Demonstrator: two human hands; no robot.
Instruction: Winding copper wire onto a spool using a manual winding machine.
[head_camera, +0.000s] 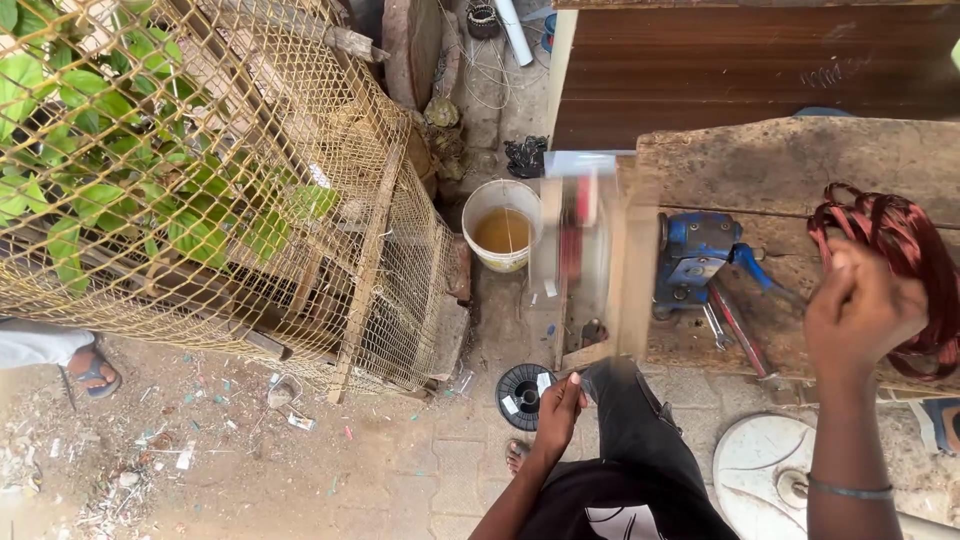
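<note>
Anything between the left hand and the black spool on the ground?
Nothing visible. The left hand sits just right of the black plastic wire spool on the paving, their edges about meeting; whether they touch is unclear.

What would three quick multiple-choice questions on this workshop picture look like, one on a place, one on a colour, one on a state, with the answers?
1. Where does the white bucket stand?
A. on the wooden bench
B. on the ground beside the wire cage
C. inside the wire cage

2. What colour is the vise on the wooden bench?
A. blue
B. yellow
C. green

3. What state is the bucket in?
A. tipped over
B. upright and dry
C. upright with brownish liquid

Answers:
1 B, it sits on the ground next to the wire cage.
2 A, its body is plainly blue.
3 C, brownish liquid shows inside its open top.
</note>
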